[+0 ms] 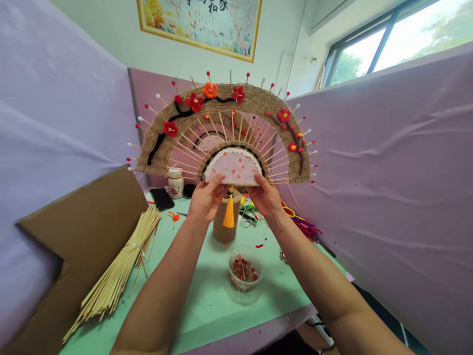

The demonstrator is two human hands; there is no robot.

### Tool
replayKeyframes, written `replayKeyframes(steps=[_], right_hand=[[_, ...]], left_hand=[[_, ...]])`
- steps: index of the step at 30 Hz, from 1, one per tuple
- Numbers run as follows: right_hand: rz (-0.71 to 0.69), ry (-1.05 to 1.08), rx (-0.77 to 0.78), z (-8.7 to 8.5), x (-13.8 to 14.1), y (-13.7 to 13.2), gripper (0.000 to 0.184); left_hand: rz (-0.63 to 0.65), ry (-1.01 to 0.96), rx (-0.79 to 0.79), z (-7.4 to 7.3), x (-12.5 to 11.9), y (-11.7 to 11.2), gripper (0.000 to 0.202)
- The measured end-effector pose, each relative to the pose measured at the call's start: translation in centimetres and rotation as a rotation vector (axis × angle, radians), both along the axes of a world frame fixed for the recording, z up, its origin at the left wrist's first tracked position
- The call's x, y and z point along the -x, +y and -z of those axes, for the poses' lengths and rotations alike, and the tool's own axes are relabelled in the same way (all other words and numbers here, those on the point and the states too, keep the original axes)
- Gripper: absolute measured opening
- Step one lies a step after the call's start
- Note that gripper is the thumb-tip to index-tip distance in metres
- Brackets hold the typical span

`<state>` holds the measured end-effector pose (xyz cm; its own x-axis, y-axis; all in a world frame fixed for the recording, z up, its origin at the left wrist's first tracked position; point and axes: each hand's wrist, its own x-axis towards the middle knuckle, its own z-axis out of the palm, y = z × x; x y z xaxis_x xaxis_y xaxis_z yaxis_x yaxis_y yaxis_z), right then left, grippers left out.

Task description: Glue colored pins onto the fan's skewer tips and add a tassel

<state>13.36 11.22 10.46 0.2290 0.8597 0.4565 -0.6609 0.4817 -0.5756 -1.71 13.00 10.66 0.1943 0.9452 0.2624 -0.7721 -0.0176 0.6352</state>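
Raised above the table is a woven twine fan (258,96) with thin stick ribs, red and orange flowers on dark branches, and red and white tips round its outer rim. My left hand (207,197) grips the lower left of its pale half-round centre, thumb in front. On the lower right of that centre, my right hand (266,196) pinches in the same way. A yellow tassel (229,213) hangs between the hands. Behind it stands a twine-wrapped cylinder (219,228), partly hidden. Through the ribs, another similar fan (210,141) shows in part.
On the green table (207,315) sits a clear tub (244,271) of red and pale beads. A bundle of thin sticks (114,273) lies left, by a cardboard sheet (84,236). A phone (161,199) and jar (175,185) stand behind; coloured pipe cleaners (305,227) lie right.
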Motion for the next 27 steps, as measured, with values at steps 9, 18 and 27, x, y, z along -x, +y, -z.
replayKeyframes(steps=[9, 18, 27], right_hand=[[-0.022, -0.232, -0.051, 1.4, 0.2, -0.4, 0.029], [0.153, -0.256, -0.083, 1.7, 0.7, 0.4, 0.027], [0.024, -0.194, 0.007, 1.8, 0.6, 0.0, 0.023]], left_hand=[[-0.015, -0.152, -0.015, -0.1, -0.1, 0.1, 0.017], [0.011, -0.124, -0.040, -0.3, -0.1, -0.1, 0.017], [0.030, -0.165, -0.007, 0.3, -0.1, 0.4, 0.016]])
